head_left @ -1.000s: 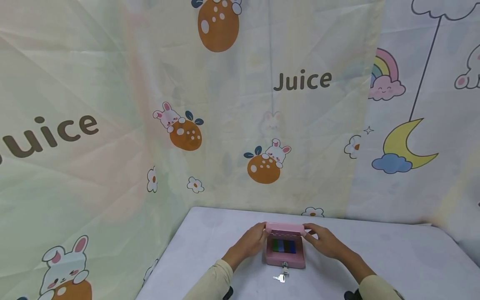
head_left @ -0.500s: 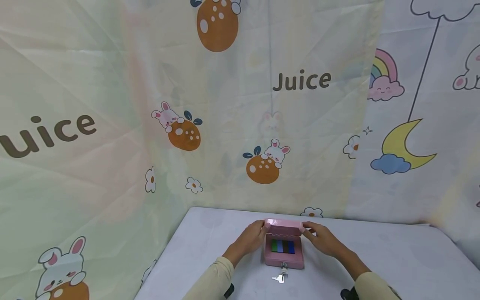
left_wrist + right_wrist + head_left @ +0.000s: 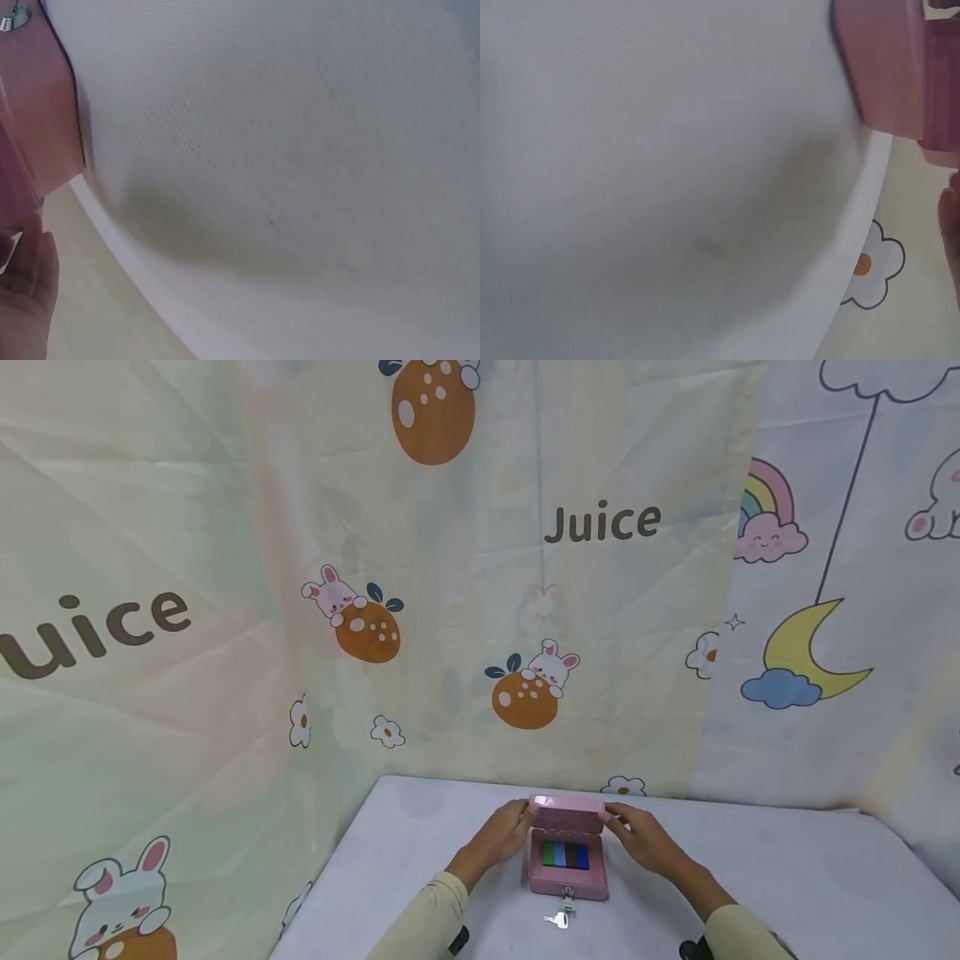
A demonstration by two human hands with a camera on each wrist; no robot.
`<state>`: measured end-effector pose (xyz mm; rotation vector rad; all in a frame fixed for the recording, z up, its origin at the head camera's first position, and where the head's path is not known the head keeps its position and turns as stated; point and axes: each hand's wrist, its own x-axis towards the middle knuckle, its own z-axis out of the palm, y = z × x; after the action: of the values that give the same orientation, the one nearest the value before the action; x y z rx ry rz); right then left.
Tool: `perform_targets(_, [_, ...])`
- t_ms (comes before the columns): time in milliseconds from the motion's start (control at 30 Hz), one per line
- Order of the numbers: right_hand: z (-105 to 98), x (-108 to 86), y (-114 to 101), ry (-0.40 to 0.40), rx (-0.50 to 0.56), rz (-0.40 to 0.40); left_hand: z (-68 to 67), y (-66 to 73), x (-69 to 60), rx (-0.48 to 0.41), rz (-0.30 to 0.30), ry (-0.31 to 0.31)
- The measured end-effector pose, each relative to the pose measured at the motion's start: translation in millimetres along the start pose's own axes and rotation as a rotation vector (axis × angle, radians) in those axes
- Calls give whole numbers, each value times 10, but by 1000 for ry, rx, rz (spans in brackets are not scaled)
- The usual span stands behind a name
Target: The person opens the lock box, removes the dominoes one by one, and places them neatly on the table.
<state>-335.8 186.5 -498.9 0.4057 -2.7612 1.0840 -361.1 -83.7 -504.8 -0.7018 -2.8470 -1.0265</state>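
A pink metal cash box point(image 3: 540, 882) sits on the table with its hinged lid point(image 3: 567, 815) raised. Green, light blue, brown and dark blue strips point(image 3: 566, 855) show inside; their kind is too small to tell. From the lock at the front hangs a set of keys point(image 3: 558, 920). My left hand point(image 3: 498, 838) pinches the lid's left corner, thumb in front. At the opposite corner my right hand point(image 3: 645, 840) holds the lid the same way. The left wrist view shows the box's side point(image 3: 45, 112) above my fingers point(image 3: 45, 270); in the right wrist view my hand point(image 3: 950, 225) is mostly cut off.
The white-covered table point(image 3: 750, 860) extends to both sides of the box. Behind it hangs a printed curtain point(image 3: 450, 760) with rabbits, oranges and flowers, close to the table's far edge.
The lid has tilted further back and up in both hands, so more of the box's inside shows. The box stays in place on the table.
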Motion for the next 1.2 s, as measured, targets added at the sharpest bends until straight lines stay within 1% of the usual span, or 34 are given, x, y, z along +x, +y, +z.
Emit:
perform_targets(233, [40, 26, 27, 41, -30, -26, -38, 1, 29, 28, 31, 19])
perform_targets(333, [57, 31, 35, 51, -41, -29, -47, -25, 46, 42, 45, 26])
perform_targets(467, [96, 32, 59, 69, -56, -30, -29, -69, 76, 46, 63, 30])
perform_targets(567, [109, 26, 59, 83, -67, -33, -15, -77, 104, 66, 68, 36])
perform_targets(700, [107, 33, 47, 99, -77, -54, -13, -63, 133, 88, 48, 43])
perform_targets(833, [100, 56, 40, 106, -86, -49, -10, -46, 149, 86, 23, 42])
perform_targets(967, [91, 83, 30, 103, -80, -23, 7, -35, 169, 111, 16, 55])
perform_targets(1200, [103, 101, 20, 117, -79, -16, 50, -7, 195, 152, -2, 101])
